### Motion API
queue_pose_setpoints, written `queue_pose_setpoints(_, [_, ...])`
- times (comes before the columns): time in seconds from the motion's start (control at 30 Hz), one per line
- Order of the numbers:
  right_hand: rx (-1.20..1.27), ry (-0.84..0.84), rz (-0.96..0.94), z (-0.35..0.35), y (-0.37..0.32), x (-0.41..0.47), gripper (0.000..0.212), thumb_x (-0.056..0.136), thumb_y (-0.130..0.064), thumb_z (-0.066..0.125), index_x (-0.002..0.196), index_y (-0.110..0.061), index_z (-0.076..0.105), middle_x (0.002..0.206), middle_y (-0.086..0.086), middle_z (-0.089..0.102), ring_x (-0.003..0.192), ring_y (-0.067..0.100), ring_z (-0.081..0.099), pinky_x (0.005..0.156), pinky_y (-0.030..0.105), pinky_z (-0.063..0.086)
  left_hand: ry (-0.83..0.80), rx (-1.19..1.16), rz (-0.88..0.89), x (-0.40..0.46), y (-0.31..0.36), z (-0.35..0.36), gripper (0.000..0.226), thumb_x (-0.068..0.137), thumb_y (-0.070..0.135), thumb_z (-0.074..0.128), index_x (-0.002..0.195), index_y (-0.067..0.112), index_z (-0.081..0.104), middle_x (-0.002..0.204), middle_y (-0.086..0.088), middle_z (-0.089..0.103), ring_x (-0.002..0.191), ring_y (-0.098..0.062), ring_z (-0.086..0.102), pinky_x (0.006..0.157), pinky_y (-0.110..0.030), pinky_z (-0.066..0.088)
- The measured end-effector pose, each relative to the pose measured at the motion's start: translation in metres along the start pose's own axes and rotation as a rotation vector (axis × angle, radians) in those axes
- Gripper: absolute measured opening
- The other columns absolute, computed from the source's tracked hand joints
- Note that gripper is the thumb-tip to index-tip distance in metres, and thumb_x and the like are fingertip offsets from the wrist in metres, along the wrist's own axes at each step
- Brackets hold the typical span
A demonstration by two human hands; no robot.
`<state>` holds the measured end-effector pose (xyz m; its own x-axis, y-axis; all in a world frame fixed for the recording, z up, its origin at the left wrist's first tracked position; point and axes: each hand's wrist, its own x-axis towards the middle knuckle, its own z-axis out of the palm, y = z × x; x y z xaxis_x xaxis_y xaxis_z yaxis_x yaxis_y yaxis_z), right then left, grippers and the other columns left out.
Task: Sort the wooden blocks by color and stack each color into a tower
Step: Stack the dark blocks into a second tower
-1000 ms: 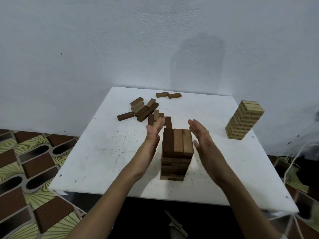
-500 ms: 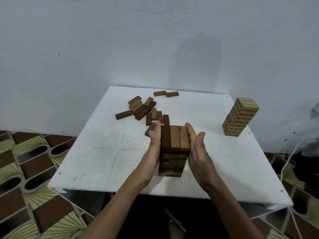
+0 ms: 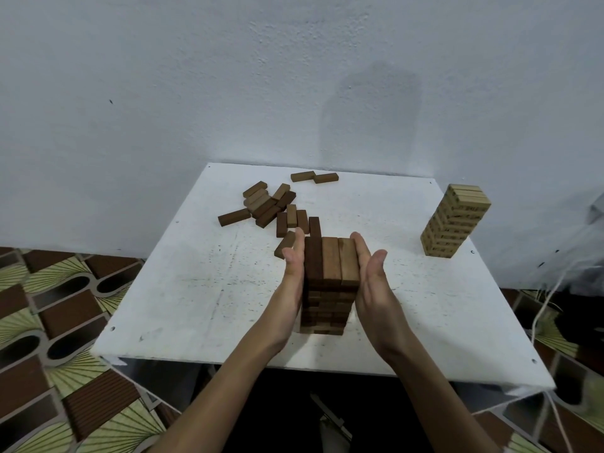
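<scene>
Currently both hands flank the dark brown tower [image 3: 330, 282], which stands on the white worktop [image 3: 196, 289] near its front edge, roughly centre. Left hand [image 3: 292, 273] lies flat against the tower's left face, fingers straight, thumb sticking out to the left. Right hand [image 3: 371, 276] lies flat against the right face, fingers straight along the top layer, thumb lifted away. Neither grip is closed: both are open palms pressing the sides, nothing curled round a block. Top layer shows three blocks side by side, the left one darker than the other two. Lower layers look a bit uneven, edges not flush.

Loose brown blocks [image 3: 271, 207] lie scattered behind and left of the tower, towards the back left of the worktop, some overlapping in a small heap. One loose block [image 3: 283, 245] sits just beside the left fingertips; cannot tell whether it touches them. Two more blocks [image 3: 314, 177] lie end to end near the back edge.

Light tower [image 3: 454, 220] of pale wood stands at the right edge of the worktop, well apart from the hands, upright and untouched.

White wall [image 3: 294, 76] behind. Patterned floor tiles [image 3: 49, 322] on the left, white cables [image 3: 549, 299] on the right.
</scene>
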<state>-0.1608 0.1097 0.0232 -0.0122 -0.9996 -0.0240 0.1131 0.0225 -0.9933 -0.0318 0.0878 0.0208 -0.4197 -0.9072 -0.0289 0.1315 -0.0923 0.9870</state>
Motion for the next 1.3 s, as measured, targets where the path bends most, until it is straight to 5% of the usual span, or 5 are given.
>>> queue_pose_setpoints(0.53, [-0.09,0.105,-0.057,-0.02,-0.002,0.01,0.07,0.081,-0.072,0.01,0.135,-0.037,0.037,0.148,-0.015,0.034,0.136,0.003,0.031,0.115,0.033,0.02,0.208,0.033,0.102,0.011,-0.009,-0.022,0.104,0.055,0.098,0.026,0.141,0.041,0.033,0.132,0.036,0.044,0.128,0.013,0.034,0.109,-0.017,0.026])
queue_pose_setpoints(0.73, [-0.232,0.259,-0.032,-0.042,-0.008,0.056,0.031,0.101,-0.028,0.033,0.109,-0.018,0.062,0.12,0.001,0.062,0.105,0.015,0.06,0.092,0.032,0.049,0.553,0.362,0.124,0.043,-0.015,-0.061,0.028,0.096,0.018,0.052,0.124,0.017,0.056,0.13,0.003,0.054,0.115,-0.01,0.05,0.084,-0.01,0.039])
queue_pose_setpoints(0.87, [-0.531,0.125,0.029,-0.046,0.009,0.102,0.027,0.1,-0.009,0.037,0.109,-0.013,0.062,0.117,0.003,0.06,0.1,0.018,0.06,0.072,0.016,0.046,0.413,0.715,0.071,0.082,-0.037,-0.08,0.038,0.088,0.006,0.062,0.125,0.013,0.054,0.134,-0.003,0.048,0.118,-0.014,0.044,0.094,-0.021,0.037])
queue_pose_setpoints(1.13, [-1.254,-0.294,0.009,-0.036,0.05,0.163,0.036,0.096,-0.029,0.049,0.132,-0.023,0.051,0.15,0.012,0.025,0.137,0.033,0.021,0.113,0.04,0.017,0.175,1.093,0.05,0.124,-0.069,-0.087,0.063,0.095,0.034,0.05,0.149,0.015,0.023,0.159,0.004,0.007,0.144,-0.014,0.006,0.116,-0.031,0.013])
queue_pose_setpoints(1.3, [-1.333,-0.194,-0.009,-0.034,0.057,0.17,0.025,0.093,-0.026,0.055,0.11,-0.008,0.056,0.131,0.013,0.042,0.118,0.024,0.038,0.093,0.028,0.036,0.275,1.087,0.179,0.131,-0.078,-0.087,0.039,0.095,0.017,0.051,0.133,0.011,0.048,0.145,-0.004,0.039,0.135,-0.017,0.029,0.108,-0.024,0.027])
